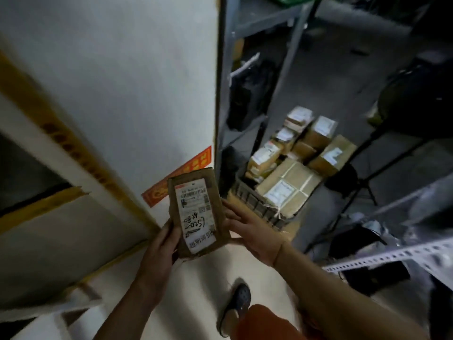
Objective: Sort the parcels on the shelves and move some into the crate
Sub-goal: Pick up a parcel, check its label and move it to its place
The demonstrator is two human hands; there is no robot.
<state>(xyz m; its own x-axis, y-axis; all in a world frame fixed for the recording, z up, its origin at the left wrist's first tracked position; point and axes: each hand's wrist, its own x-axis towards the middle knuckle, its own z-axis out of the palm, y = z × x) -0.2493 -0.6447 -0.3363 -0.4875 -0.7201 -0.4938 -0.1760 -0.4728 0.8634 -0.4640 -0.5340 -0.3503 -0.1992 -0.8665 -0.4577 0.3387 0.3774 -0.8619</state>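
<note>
I hold a flat brown parcel (pixel 197 212) with a white shipping label and handwritten numbers, upright in front of me. My left hand (pixel 163 244) grips its left edge, thumb on the front. My right hand (pixel 247 229) supports the right edge and back with fingers spread and fairly straight. On the floor ahead to the right stands a dark crate (pixel 257 208) piled with several cardboard parcels, among them a large flat box (pixel 286 186). A grey metal shelf unit (pixel 228 94) rises behind the crate and holds dark bagged parcels (pixel 247 94).
A big white panel with yellow tape (pixel 110 94) fills the left. A white perforated shelf rail (pixel 392 253) crosses at the right, with bags beneath it. A black stand's legs (pixel 362 173) sit by the crate. My shoe (pixel 236 307) is on the pale floor.
</note>
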